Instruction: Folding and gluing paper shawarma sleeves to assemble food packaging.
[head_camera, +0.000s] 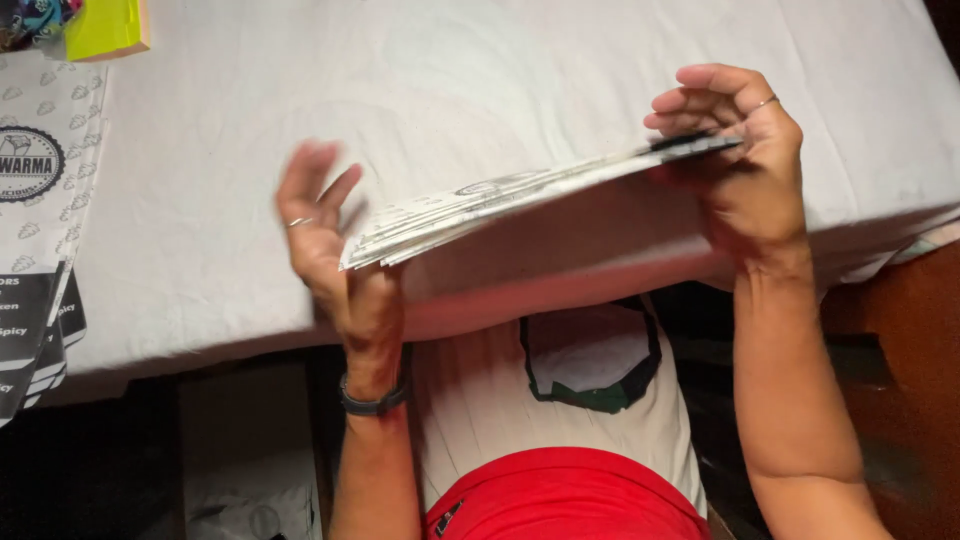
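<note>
A person's right hand (735, 150) is pinching a stack of printed paper bags (520, 195) above the white-covered desk (480, 80), the open left hand (330, 235) squaring its near end, best tapped evenly.

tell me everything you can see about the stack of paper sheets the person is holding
The stack is a thin sheaf of flat, white printed paper sheets with dark markings, seen nearly edge-on. It is held in the air above the white cloth-covered table, tilted, its right end higher. The right hand pinches the right end between thumb and fingers. The left end fans apart slightly, its edges against the open left hand, which looks blurred. What the print shows cannot be told from this angle.
</note>
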